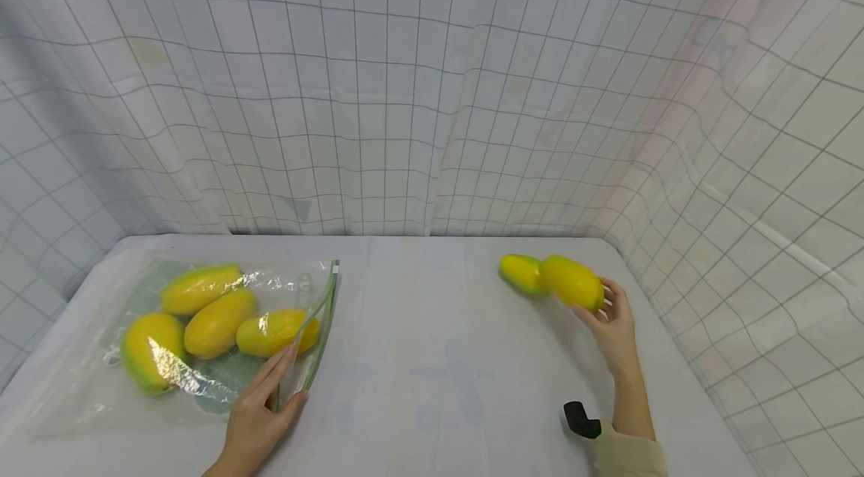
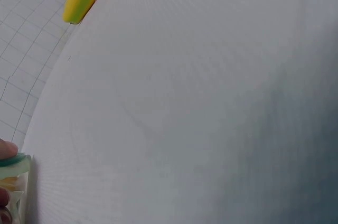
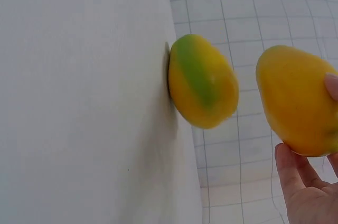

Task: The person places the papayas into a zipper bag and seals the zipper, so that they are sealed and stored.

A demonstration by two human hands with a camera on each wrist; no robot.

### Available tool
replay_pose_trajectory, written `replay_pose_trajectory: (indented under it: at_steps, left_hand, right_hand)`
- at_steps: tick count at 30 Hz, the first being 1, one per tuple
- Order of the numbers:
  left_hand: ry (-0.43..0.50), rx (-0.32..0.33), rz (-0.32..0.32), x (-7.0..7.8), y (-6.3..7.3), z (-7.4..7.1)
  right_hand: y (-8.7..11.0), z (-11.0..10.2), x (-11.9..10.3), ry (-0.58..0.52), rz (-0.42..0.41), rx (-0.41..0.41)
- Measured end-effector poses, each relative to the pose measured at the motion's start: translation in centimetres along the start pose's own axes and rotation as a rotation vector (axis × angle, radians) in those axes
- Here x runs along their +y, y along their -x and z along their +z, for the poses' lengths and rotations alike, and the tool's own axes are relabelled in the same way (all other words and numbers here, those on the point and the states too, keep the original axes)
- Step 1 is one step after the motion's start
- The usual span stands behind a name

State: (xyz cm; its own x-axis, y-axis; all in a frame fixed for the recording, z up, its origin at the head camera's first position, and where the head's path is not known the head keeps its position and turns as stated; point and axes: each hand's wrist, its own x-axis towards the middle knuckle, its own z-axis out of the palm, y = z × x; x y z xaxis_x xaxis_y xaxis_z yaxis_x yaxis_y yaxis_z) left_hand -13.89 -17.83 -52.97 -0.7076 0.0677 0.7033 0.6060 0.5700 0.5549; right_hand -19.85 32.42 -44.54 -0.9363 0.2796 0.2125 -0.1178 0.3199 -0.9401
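On the left lies a clear zip bag (image 1: pixel 223 392) with a green zip edge and several yellow-green mangoes (image 1: pixel 216 323) inside. My left hand (image 1: pixel 259 411) holds the bag at its mouth, fingers on one zip edge and thumb at the other, with a gap between the edges. Part of that grip shows in the left wrist view at the green zip (image 2: pixel 13 160). At the right, my right hand (image 1: pixel 616 327) grips a yellow mango (image 1: pixel 572 282) by its near end, raised over the table. Another mango (image 3: pixel 203 81), with a green stripe, rests on the table just beyond it.
A white table (image 1: pixel 418 357) carries everything. Grid-patterned white curtains (image 1: pixel 385 109) hang at its back and both sides. A black device (image 1: pixel 582 419) sits by my right sleeve (image 1: pixel 628 453).
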Motion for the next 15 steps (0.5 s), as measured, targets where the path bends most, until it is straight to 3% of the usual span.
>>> replay_pose_trajectory:
  at_steps: [15]
  left_hand:
    - [0.004,-0.005,-0.010,0.1,0.0,-0.1]
  right_hand:
    - [-0.1,5.3,-1.4,-0.064,-0.105,-0.163]
